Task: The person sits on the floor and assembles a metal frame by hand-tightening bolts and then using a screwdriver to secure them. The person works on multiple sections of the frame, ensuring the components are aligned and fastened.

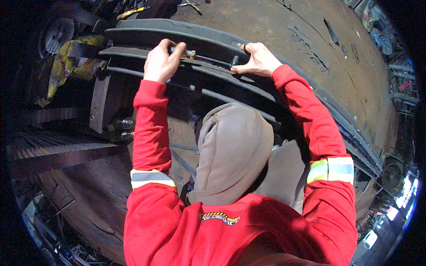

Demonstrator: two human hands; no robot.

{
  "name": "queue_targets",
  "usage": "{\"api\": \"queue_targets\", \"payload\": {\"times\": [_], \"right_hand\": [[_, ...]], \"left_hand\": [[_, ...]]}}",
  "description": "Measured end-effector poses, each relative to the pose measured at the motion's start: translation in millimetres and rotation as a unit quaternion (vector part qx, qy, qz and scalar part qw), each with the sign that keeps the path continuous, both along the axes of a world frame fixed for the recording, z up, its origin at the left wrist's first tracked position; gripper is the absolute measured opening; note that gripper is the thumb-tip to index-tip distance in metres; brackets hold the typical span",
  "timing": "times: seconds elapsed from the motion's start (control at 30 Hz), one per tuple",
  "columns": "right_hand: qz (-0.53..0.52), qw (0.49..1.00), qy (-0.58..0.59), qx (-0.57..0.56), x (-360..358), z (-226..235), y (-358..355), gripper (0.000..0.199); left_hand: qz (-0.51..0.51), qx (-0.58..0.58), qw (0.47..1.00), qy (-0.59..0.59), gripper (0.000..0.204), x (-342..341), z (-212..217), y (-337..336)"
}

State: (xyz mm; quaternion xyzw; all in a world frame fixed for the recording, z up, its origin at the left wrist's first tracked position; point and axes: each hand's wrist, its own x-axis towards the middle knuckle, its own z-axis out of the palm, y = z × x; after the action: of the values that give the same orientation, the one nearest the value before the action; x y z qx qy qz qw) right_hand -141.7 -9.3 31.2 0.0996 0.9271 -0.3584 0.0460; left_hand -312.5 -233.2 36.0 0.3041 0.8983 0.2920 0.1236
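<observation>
My left hand point(162, 60) is closed around the grey-and-yellow handle of a screwdriver-like tool point(190, 54). A thin metal shaft runs from the handle toward the right, along the channel of a long, dark, curved metal beam point(177, 27). At the shaft's far end sits a small black fitting point(235, 59). The thumb of my right hand point(259, 60) presses against that fitting, while its index finger bends over at the beam's raised edge. The other right fingers are partly hidden. Whether the shaft goes into the fitting is too small to tell.
Beyond the beam lies a rusty brown metal surface point(293, 22) with dark flakes. A yellow-handled tool point(133, 12) rests at the far left, above a yellow bag point(80, 62). My grey-brown trouser leg point(235, 150) is bent up below the beam. Metal scrap fills the right rim.
</observation>
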Motion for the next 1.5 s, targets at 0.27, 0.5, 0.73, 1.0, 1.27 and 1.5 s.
{"api": "queue_targets", "payload": {"times": [0.27, 0.5, 0.73, 1.0, 1.27, 1.5], "right_hand": [[0.008, 1.0, 0.006, 0.015, -3.0, -2.6, -0.1, 0.055], [-0.005, 1.0, -0.001, -0.005, 0.0, -1.3, 0.3, 0.056], [-0.015, 0.999, 0.002, -0.039, -0.1, 0.2, 1.0, 0.056], [-0.035, 0.999, -0.001, -0.015, 1.5, -3.0, -2.3, 0.062], [-0.017, 0.999, -0.027, -0.032, 3.0, -1.0, 3.2, 0.055], [0.021, 0.97, -0.065, -0.233, -1.9, -28.9, 43.8, 0.046]], "left_hand": [[-0.308, -0.122, 0.943, -0.044, 0.051, -44.1, 5.1, 6.6], [-0.327, -0.062, 0.943, -0.028, 0.048, -45.2, -11.7, 9.9], [-0.285, -0.047, 0.956, 0.058, 0.046, -33.4, 8.4, 11.6], [-0.253, 0.01, 0.956, 0.148, 0.042, -17.9, 33.3, 15.9], [-0.271, 0.112, 0.943, 0.156, 0.048, 39.8, 99.9, 80.9], [-0.151, 0.228, 0.956, -0.107, 0.033, 74.4, 86.6, 89.5]]}}
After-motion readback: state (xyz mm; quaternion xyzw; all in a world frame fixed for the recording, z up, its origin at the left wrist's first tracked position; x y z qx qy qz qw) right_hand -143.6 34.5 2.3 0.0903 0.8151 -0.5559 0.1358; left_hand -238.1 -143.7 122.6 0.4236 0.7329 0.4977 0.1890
